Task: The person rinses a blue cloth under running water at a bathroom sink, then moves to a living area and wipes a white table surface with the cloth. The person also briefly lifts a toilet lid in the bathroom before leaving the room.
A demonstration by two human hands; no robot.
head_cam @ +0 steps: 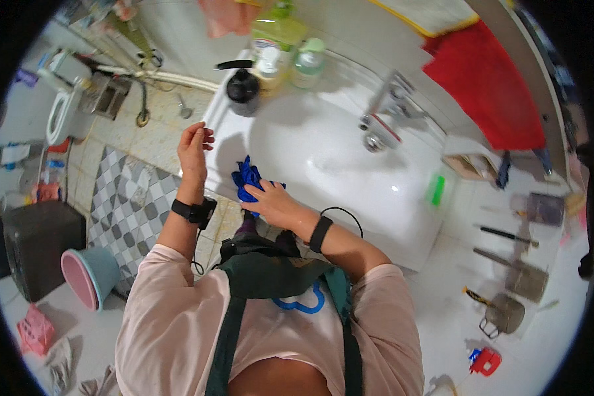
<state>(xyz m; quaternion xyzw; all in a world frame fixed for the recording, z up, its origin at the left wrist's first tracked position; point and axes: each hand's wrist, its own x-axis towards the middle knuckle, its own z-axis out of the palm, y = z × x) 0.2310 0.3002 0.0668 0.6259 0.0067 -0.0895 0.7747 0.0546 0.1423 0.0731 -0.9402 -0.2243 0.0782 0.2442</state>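
Bunched under my right hand is a blue cloth, pressed on the front left rim of a white washbasin. The fingers of that hand are bent over the cloth. My left hand is raised by the basin's left edge, with its fingers partly curled and nothing visible in them. Wide black bands sit on both wrists. A chrome faucet stands at the back right of the basin.
A black bottle, a pump bottle, a green-capped bottle and a large yellow-green jug crowd the basin's back left corner. A bright green item lies on its right rim. A red towel hangs above.
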